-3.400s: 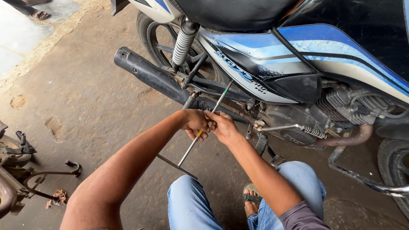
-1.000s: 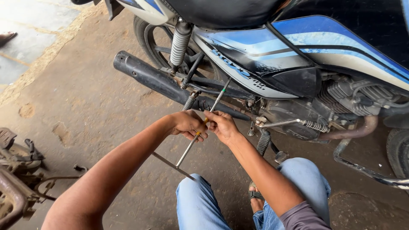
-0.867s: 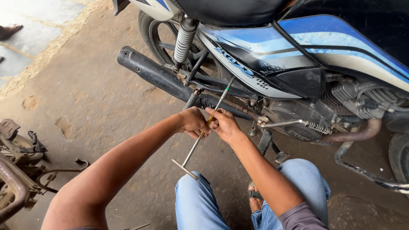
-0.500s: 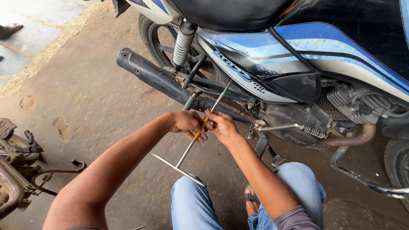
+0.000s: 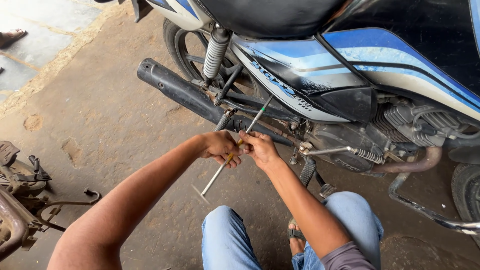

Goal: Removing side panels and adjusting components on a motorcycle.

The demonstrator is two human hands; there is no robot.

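My left hand (image 5: 219,147) and my right hand (image 5: 260,148) are side by side, both closed around a long thin metal T-handle rod (image 5: 214,175). The rod slants from its crossbar near the floor up past my hands to a green-marked tip beside the frame of a blue and black motorcycle (image 5: 320,75). Just above my hands run the black exhaust pipe (image 5: 175,90) and the chain guard. My knees in blue jeans (image 5: 225,235) are below.
A chrome rear shock absorber (image 5: 215,50) stands by the rear wheel. The footrest and kick lever (image 5: 330,150) lie right of my hands. Rusty scrap metal parts (image 5: 25,195) sit at the left edge. Another person's sandalled foot (image 5: 12,37) shows at top left. Floor is dirt.
The rod's crossbar has turned between frames while both hands stay on the shaft. The view has shifted slightly; the hands remain at the same place by the chain guard.
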